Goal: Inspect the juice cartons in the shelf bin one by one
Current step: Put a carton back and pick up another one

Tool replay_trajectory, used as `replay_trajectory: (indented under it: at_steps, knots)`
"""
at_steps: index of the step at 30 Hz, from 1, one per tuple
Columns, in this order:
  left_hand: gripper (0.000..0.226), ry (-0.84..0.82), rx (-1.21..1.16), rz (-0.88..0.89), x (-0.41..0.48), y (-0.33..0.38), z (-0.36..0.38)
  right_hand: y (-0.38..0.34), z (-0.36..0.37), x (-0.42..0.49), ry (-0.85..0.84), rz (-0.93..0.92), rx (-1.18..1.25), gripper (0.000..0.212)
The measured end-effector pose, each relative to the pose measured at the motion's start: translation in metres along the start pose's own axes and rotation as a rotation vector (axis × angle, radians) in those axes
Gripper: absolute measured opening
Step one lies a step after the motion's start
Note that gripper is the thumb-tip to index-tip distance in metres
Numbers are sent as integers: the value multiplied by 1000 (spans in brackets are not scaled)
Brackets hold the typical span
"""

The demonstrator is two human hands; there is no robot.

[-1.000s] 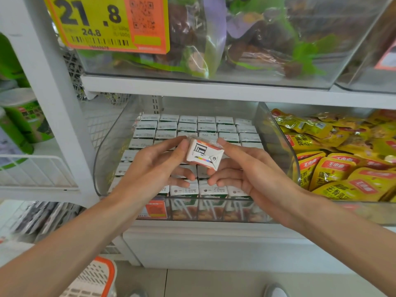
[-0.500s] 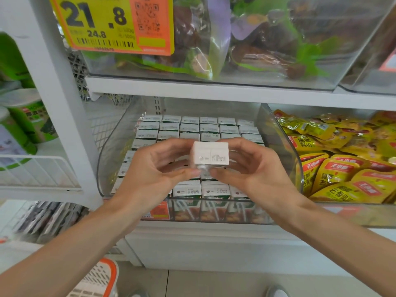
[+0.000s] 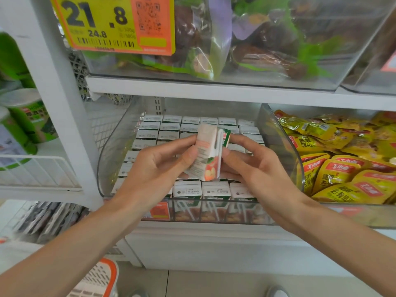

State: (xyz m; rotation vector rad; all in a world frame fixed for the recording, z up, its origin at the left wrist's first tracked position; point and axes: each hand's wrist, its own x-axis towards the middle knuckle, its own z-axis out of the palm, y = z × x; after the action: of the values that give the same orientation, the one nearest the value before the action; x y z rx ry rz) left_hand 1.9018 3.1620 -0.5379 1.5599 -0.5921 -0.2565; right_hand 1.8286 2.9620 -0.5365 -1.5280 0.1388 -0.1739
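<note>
Left hand (image 3: 158, 168) and right hand (image 3: 257, 170) pinch one juice carton (image 3: 206, 155) upright above the shelf bin (image 3: 111, 151), printed side facing the wearer, evidently for reading; other cartons (image 3: 188, 189) sit packed below.

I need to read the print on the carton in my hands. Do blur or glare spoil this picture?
Head view: the carton is slightly blurred, its small print unreadable; the price tag above is crisp; pale reflections streak the clear bin wall; the wide lens bows the shelf edges; light is even.
</note>
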Motion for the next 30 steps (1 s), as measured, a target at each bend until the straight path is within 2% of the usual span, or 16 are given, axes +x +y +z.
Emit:
replay_trajectory:
  at_steps: [7, 11, 16, 21, 30]
  knots:
    - [47, -38, 44, 11, 0, 0, 1, 2, -6, 4, -204, 46, 38, 36]
    - [57, -51, 55, 12, 0, -3, -1, 1, -6, 5, -242, 40, 53, 35]
    - [44, -7, 66, 44, 1, -6, -1, 1, -5, 4, -124, -25, -2, 41]
    - [40, -3, 14, 42, 3, -10, -2, 0, -5, 1, -21, -204, -252, 42]
    - [38, -16, 59, 45, 3, -7, -2, 2, -4, 0, 11, -378, -219, 45]
